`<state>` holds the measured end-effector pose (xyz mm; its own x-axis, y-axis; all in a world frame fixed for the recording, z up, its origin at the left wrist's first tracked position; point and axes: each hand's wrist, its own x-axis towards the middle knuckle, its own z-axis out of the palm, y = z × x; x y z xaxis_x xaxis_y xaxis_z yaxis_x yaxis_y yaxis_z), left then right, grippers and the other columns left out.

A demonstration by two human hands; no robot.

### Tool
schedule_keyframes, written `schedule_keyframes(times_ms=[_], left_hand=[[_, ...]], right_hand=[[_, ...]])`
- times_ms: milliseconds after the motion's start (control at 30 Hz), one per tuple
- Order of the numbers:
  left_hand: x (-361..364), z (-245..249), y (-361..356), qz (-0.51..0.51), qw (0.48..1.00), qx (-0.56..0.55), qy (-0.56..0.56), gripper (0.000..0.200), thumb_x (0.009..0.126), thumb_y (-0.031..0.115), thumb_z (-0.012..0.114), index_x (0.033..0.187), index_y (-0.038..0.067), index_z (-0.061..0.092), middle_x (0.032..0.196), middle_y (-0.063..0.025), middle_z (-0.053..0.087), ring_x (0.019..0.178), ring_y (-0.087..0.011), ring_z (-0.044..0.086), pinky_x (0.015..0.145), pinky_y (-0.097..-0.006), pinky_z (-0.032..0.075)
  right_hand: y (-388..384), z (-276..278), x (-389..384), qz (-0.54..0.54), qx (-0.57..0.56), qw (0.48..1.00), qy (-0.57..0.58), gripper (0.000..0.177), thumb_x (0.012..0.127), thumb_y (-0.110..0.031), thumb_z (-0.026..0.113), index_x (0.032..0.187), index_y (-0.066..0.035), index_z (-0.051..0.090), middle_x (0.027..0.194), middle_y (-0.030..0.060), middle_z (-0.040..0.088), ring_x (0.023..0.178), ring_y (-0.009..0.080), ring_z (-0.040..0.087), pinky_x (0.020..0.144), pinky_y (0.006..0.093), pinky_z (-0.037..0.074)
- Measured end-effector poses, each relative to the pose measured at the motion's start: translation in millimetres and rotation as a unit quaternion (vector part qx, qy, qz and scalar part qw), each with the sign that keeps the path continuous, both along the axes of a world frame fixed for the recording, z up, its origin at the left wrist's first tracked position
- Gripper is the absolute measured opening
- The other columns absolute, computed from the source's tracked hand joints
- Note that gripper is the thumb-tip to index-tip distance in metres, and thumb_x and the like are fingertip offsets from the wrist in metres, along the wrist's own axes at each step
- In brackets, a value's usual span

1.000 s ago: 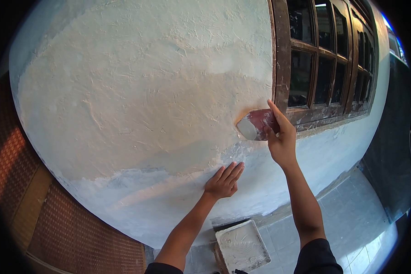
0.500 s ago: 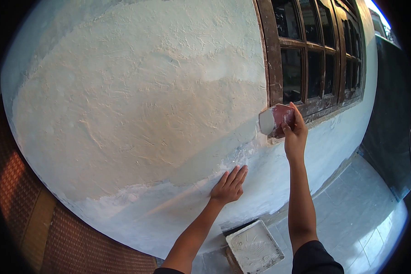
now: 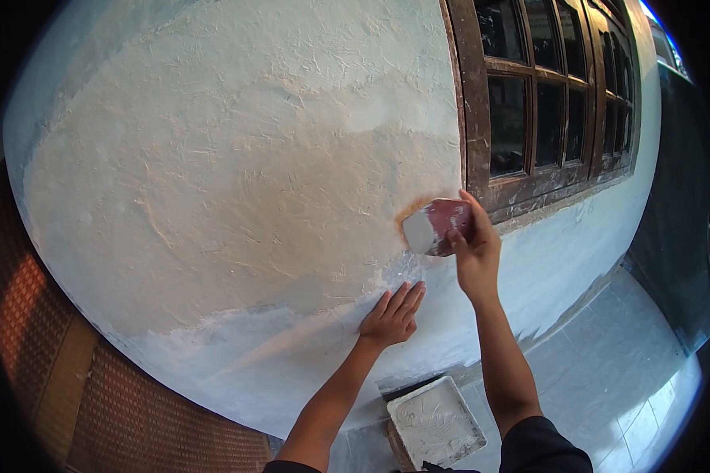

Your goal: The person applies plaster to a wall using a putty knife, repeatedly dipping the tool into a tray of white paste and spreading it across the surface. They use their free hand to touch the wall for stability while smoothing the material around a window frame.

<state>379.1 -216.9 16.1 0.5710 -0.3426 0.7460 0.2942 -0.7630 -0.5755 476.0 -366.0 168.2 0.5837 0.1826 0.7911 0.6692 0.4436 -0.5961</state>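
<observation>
In my right hand (image 3: pixel 478 251) is a dark red putty scraper (image 3: pixel 450 223), its broad end coated with pale grey putty. My fingers wrap its right side, and the scraper lies against or very close to the wall (image 3: pixel 252 197), just left of the window frame's lower corner. The wall carries a rough beige-white coat with ridges and a smoother bluish-white band below. My left hand (image 3: pixel 390 315) rests on that lower band with fingers stretched out, holding nothing. It is below and left of the scraper.
A brown wooden window (image 3: pixel 521 118) with glass panes is set in the wall at upper right. Below stands a square tray (image 3: pixel 438 422) of white putty on the grey tiled floor (image 3: pixel 584 378). Brown woven panels (image 3: pixel 150 418) lie at lower left.
My right hand has moved left and slightly down with the scraper, away from the window frame's corner onto the wall. My left hand stays nearly in place.
</observation>
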Motion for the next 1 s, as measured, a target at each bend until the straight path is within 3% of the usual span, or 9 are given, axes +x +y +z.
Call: schedule_keyframes(times_ms=[100,267,367,500,600,667,800,867,1000], left_hand=[[0,-1,0,0.001,1.000,-0.002,-0.004,0.053,0.082,0.030,0.041,0.131,0.015,0.056,0.142,0.0018,0.047,0.134,-0.0187,0.039,0.116,-0.0429,0.014],[1,-3,-1,0.008,1.000,0.000,-0.007,0.054,0.084,0.029,0.039,0.134,0.014,0.052,0.145,0.0014,0.043,0.137,-0.0192,0.035,0.117,-0.0432,0.013],[3,-5,2,0.009,1.000,-0.003,-0.003,0.055,0.086,0.028,0.036,0.136,0.013,0.050,0.148,0.0007,0.039,0.140,-0.0195,0.030,0.117,-0.0432,0.012],[3,-7,2,0.008,1.000,-0.005,-0.002,0.056,0.085,0.029,0.037,0.137,0.014,0.050,0.148,0.0011,0.039,0.140,-0.0198,0.030,0.117,-0.0434,0.012],[3,-4,0,0.016,1.000,0.002,-0.007,0.056,0.084,0.030,0.037,0.137,0.014,0.050,0.148,0.0012,0.039,0.140,-0.0199,0.030,0.117,-0.0435,0.011],[4,-5,2,0.020,1.000,0.008,-0.008,0.055,0.083,0.032,0.040,0.134,0.016,0.053,0.146,0.0019,0.043,0.139,-0.0203,0.032,0.117,-0.0439,0.013],[3,-6,1,0.022,1.000,0.009,-0.007,0.053,0.082,0.034,0.042,0.130,0.017,0.057,0.142,0.0027,0.047,0.137,-0.0208,0.035,0.116,-0.0442,0.014],[3,-8,0,0.018,1.000,0.000,-0.003,0.054,0.083,0.032,0.039,0.133,0.016,0.053,0.145,0.0022,0.043,0.139,-0.0201,0.033,0.117,-0.0436,0.013],[3,-7,1,0.015,1.000,-0.008,-0.003,0.056,0.084,0.030,0.037,0.137,0.015,0.050,0.148,0.0016,0.039,0.140,-0.0191,0.031,0.117,-0.0429,0.012]], right_hand=[[9,1,7,-0.019,-0.024,0.999,-0.044,0.055,0.078,0.014,0.051,0.131,0.002,0.049,0.117,0.0153,0.060,0.106,0.0190,0.059,0.091,0.0288,0.044],[-17,1,35,-0.004,0.103,0.989,0.110,0.058,0.078,0.016,0.047,0.134,0.001,0.046,0.115,0.0142,0.061,0.105,0.0187,0.060,0.091,0.0285,0.046],[-3,2,14,-0.033,0.036,0.998,-0.034,0.060,0.076,0.015,0.050,0.134,0.000,0.047,0.113,0.0181,0.061,0.105,0.0209,0.060,0.091,0.0290,0.045],[5,-1,30,-0.075,0.018,0.995,-0.058,0.059,0.076,0.015,0.050,0.134,0.001,0.047,0.114,0.0201,0.061,0.104,0.0232,0.062,0.089,0.0307,0.047],[-15,-3,42,-0.061,0.094,0.989,0.094,0.059,0.078,0.018,0.046,0.135,0.001,0.045,0.116,0.0156,0.060,0.106,0.0216,0.060,0.091,0.0292,0.046],[-12,-1,26,-0.017,0.121,0.992,0.043,0.061,0.078,0.016,0.048,0.136,0.000,0.045,0.113,0.0167,0.061,0.102,0.0217,0.061,0.090,0.0293,0.046],[7,4,5,-0.055,0.013,0.994,-0.089,0.065,0.075,0.013,0.051,0.138,-0.004,0.045,0.101,0.0194,0.059,0.087,0.0225,0.061,0.082,0.0275,0.046],[6,-1,26,-0.071,-0.009,0.997,0.004,0.065,0.075,0.014,0.050,0.138,-0.002,0.044,0.104,0.0190,0.059,0.090,0.0223,0.062,0.082,0.0277,0.047],[-15,-2,39,-0.046,0.113,0.989,0.084,0.066,0.079,0.017,0.048,0.142,-0.001,0.039,0.109,0.0136,0.059,0.098,0.0186,0.060,0.084,0.0268,0.046]])
